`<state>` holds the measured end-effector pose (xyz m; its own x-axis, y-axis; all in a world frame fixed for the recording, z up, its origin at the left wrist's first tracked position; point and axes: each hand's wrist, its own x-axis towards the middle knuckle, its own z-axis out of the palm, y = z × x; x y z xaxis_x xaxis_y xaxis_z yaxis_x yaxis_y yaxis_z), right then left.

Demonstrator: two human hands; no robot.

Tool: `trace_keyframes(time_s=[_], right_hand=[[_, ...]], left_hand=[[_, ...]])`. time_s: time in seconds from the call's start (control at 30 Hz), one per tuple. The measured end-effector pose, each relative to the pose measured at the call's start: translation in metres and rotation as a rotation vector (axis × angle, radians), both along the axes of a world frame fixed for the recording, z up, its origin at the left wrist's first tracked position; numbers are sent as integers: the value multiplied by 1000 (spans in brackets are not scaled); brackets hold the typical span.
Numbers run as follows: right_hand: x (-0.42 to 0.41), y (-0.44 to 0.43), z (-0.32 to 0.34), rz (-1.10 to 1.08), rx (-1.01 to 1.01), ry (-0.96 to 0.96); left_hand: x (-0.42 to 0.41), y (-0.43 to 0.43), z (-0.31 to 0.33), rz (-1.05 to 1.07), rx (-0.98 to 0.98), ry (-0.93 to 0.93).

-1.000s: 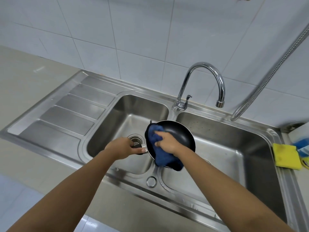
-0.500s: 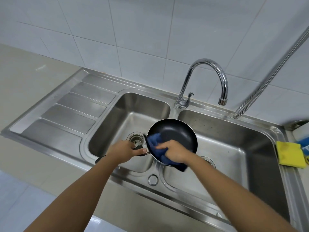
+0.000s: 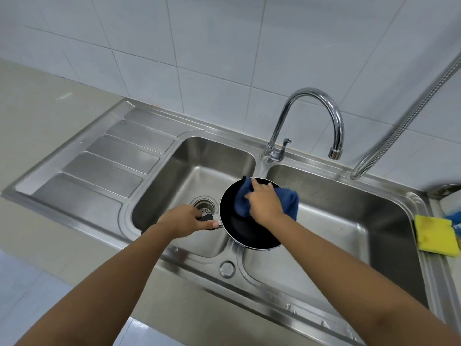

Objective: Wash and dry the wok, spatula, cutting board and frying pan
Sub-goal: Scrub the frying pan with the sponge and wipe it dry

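A black frying pan (image 3: pixel 245 231) hangs over the divider of the double steel sink (image 3: pixel 359 248), its inside facing me. My left hand (image 3: pixel 183 221) grips the pan's black handle at the pan's left. My right hand (image 3: pixel 264 204) holds a dark blue cloth (image 3: pixel 289 201) and presses it against the upper inside of the pan. The cloth covers the pan's far rim. No wok, spatula or cutting board is in view.
A chrome tap (image 3: pixel 309 121) arches over the sink's back edge, and a metal hose (image 3: pixel 404 123) hangs at the right. A yellow sponge (image 3: pixel 436 236) lies on the sink's right rim. The ribbed drainboard (image 3: pixel 99 166) lies at the left. A drain strainer (image 3: pixel 204 206) sits in the left basin.
My right hand has slid the blue cloth from the pan's lower left up to its upper right. The left hand keeps its grip on the handle.
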<state>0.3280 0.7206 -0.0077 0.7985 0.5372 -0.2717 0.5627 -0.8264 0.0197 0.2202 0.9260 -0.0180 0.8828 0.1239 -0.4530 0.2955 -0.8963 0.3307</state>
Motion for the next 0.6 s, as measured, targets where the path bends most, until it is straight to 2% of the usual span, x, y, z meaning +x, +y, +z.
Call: trace_keyframes(time_s=[0.07,0.13,0.27,0.4,0.5,0.6], right_hand=[[-11,4,-3,-11,224,167],[-23,4,-3,55,332,336],[-27,-15,9,204,196,532],[-34,-15,10,277,140,390],[-35,-5,-2,184,162,211],[-20,-5,-5,10,-1,33]], left_hand=[[0,0,-2,6,-8,1],[0,0,-4,5,-14,5],[-1,8,-7,28,-16,52],[7,10,1,2,-24,78],[9,10,2,-9,-63,98],[4,9,-3,12,-97,115]])
